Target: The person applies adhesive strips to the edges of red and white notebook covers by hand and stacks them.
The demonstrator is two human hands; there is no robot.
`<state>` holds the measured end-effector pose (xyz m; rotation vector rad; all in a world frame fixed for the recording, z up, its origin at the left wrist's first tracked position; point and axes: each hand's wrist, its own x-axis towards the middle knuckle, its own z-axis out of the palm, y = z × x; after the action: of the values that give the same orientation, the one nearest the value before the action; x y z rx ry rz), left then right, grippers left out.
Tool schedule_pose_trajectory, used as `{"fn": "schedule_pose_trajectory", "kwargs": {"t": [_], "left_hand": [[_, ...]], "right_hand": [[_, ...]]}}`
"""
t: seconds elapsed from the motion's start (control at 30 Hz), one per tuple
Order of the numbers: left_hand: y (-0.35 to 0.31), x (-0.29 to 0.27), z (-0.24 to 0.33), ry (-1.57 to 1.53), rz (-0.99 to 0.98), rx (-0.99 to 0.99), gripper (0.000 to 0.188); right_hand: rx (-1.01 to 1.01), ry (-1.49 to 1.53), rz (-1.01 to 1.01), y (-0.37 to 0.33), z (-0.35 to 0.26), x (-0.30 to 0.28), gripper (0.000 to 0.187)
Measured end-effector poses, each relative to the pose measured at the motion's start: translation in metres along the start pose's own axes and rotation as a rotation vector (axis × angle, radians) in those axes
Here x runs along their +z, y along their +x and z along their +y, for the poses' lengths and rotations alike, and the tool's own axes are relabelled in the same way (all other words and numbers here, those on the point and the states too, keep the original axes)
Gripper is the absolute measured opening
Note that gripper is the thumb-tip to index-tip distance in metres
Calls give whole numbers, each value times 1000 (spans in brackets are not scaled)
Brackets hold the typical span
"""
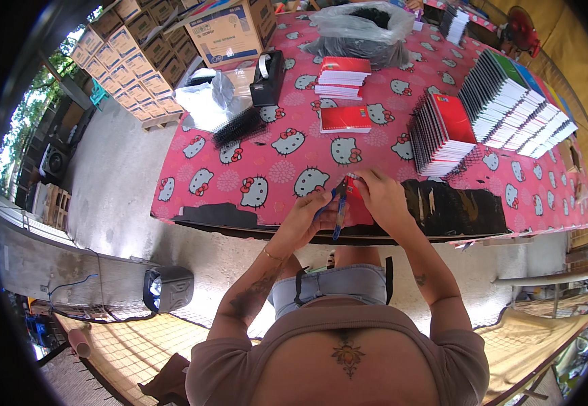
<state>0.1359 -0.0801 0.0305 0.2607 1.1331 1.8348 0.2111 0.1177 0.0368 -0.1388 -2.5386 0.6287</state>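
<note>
Head view: at the near edge of a table [192, 203] draped in pink cartoon-cat cloth, a seated person works on a small red notebook [357, 201]. The right hand [383, 196] pinches its right edge with fingers closed around the cover, while the left hand [311, 211] grips a blue-handled tool [338, 211] pressed against the notebook's left edge; what kind of tool it is cannot be made out. The work looks best done with the notebook held steady and the tool kept square to the binding edge. Behind, red notebooks [342, 74] are stacked, spiral-bound notebooks [442, 132] fan out, black binding combs [238, 126] lie loose, and cardboard boxes [138, 57] rise beyond the table.
</note>
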Motion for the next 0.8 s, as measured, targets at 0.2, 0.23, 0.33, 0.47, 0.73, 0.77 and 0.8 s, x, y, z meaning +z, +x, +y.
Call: {"fn": "schedule_pose_trajectory", "kwargs": {"t": [0.2, 0.23, 0.33, 0.47, 0.73, 0.77, 0.8], "left_hand": [[9, -10, -1, 242, 62, 9, 30], [11, -18, -6, 386, 99, 25, 29], [8, 8, 4, 1525, 253, 849, 30], [15, -57, 23, 1301, 96, 545, 37], [40, -18, 42, 1349, 300, 870, 34], [45, 0, 54, 1378, 288, 1047, 33], [50, 26, 71, 1396, 277, 1235, 32]], "right_hand": [[-14, 7, 5, 1, -2, 1, 15], [-20, 3, 13, 0, -2, 2, 15], [-3, -26, -15, -2, -1, -6, 14], [-18, -163, -117, -10, 10, -30, 18], [116, 238, 372, 56, 62, -184, 30], [3, 90, 316, 65, 56, -195, 28], [-113, -65, 261, 75, 42, -212, 27]]}}
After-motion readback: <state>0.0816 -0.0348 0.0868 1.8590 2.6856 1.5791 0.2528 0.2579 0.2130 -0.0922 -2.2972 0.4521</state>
